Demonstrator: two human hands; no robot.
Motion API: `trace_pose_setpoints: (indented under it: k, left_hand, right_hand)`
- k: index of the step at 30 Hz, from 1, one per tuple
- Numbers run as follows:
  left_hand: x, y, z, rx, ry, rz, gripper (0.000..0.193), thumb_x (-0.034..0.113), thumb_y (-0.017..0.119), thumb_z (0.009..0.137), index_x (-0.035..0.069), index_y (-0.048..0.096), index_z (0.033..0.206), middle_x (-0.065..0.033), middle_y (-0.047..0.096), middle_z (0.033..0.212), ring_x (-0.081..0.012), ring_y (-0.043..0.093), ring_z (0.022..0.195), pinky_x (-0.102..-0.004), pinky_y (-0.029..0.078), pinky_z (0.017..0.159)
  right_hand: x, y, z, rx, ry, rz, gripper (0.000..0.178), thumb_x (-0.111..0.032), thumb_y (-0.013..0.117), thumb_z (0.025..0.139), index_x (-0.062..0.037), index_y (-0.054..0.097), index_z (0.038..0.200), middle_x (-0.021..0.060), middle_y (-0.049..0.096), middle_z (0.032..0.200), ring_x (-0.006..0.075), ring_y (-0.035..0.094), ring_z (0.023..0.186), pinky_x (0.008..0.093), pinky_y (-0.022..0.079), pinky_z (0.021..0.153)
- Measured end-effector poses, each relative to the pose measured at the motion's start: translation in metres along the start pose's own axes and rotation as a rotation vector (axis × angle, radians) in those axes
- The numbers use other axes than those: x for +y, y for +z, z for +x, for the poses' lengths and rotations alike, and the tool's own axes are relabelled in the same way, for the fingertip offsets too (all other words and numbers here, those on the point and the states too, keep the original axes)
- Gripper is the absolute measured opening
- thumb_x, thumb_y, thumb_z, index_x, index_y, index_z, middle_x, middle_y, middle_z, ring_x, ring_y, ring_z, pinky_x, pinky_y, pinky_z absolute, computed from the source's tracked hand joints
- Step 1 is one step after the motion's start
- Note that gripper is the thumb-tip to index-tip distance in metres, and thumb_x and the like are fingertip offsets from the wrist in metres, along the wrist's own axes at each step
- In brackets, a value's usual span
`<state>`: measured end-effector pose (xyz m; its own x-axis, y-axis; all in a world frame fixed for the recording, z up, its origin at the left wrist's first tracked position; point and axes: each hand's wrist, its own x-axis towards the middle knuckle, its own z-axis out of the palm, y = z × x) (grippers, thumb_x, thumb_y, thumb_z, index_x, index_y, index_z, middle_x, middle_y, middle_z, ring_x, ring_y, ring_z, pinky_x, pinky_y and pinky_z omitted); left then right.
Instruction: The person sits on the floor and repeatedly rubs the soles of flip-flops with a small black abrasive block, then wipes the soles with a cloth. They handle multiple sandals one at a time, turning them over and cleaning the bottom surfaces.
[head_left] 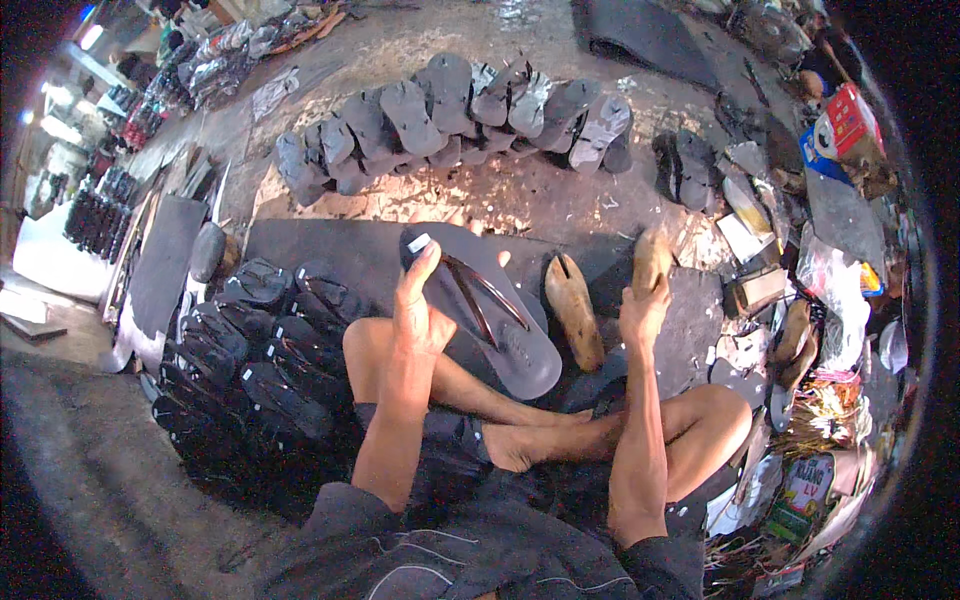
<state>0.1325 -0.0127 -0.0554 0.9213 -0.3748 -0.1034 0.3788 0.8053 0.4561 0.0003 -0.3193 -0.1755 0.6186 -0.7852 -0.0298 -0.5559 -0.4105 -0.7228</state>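
My left hand point(415, 310) grips a dark grey flip-flop point(517, 358) by its far end, thumb on the top face over a small white label. The sandal is tilted, with its glossy dark strap facing up. In my right hand point(643, 312) is a tan wooden foot-shaped form point(652, 258), fingers closed around its lower part. A second wooden form point(573, 312), slotted at its far end, lies on the dark mat point(330, 240) between my hands. My crossed legs are beneath both arms.
Several finished dark flip-flops point(285, 395) are grouped at my left. Beyond the mat curves a row of grey soles point(410, 118), with another pair point(686, 168) to its right. Scraps, a clear plastic bag point(835, 290) and a red box point(852, 122) crowd the right side.
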Motion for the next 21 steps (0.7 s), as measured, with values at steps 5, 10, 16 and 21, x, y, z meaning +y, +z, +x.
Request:
trace_pose_setpoints:
  k: [5, 10, 16, 21]
  left_hand:
    - [0.039, -0.02, -0.012, 0.042, 0.426, 0.224, 0.036, 0.024, 0.063, 0.109, 0.023, 0.052, 0.144, -0.0125, 0.063, 0.146, -0.0341, 0.06, 0.136, -0.0702, 0.048, 0.114]
    - [0.046, -0.011, -0.022, 0.073, 0.701, 0.295, 0.033, 0.021, 0.06, 0.111, 0.021, 0.05, 0.142, -0.0154, 0.06, 0.149, -0.0359, 0.058, 0.139, -0.0699, 0.051, 0.11]
    - [0.021, 0.024, -0.041, 0.033, 0.539, 0.421, 0.039, 0.006, 0.06, 0.105, 0.016, 0.048, 0.141, -0.0181, 0.061, 0.142, -0.0332, 0.064, 0.123, -0.0611, 0.056, 0.108]
    - [0.024, 0.043, -0.048, 0.09, 0.124, 0.183, 0.048, -0.001, 0.058, 0.1, 0.016, 0.05, 0.144, -0.0194, 0.06, 0.14, -0.0415, 0.056, 0.139, -0.0689, 0.052, 0.11]
  right_hand:
    - [-0.084, -0.075, -0.103, -0.139, 0.042, 0.749, 0.054, -0.024, 0.071, 0.095, 0.0089, 0.061, 0.137, 0.0199, 0.072, 0.121, 0.0299, 0.072, 0.103, 0.0393, 0.059, 0.088]
    - [-0.116, -0.115, -0.169, -0.612, 0.351, 0.98, 0.053, -0.031, 0.065, 0.098, 0.0153, 0.064, 0.123, 0.0216, 0.075, 0.093, 0.0256, 0.076, 0.075, 0.0324, 0.061, 0.058]
    - [-0.126, -0.11, -0.17, -0.697, 0.118, 0.87, 0.048, -0.022, 0.074, 0.094, 0.0065, 0.067, 0.132, 0.0136, 0.074, 0.119, 0.0214, 0.072, 0.103, 0.0382, 0.058, 0.091]
    - [-0.119, -0.105, -0.166, -0.481, -0.656, 0.53, 0.059, -0.007, 0.08, 0.085, 0.0041, 0.064, 0.141, 0.0276, 0.061, 0.149, 0.0394, 0.063, 0.136, 0.0471, 0.048, 0.115]
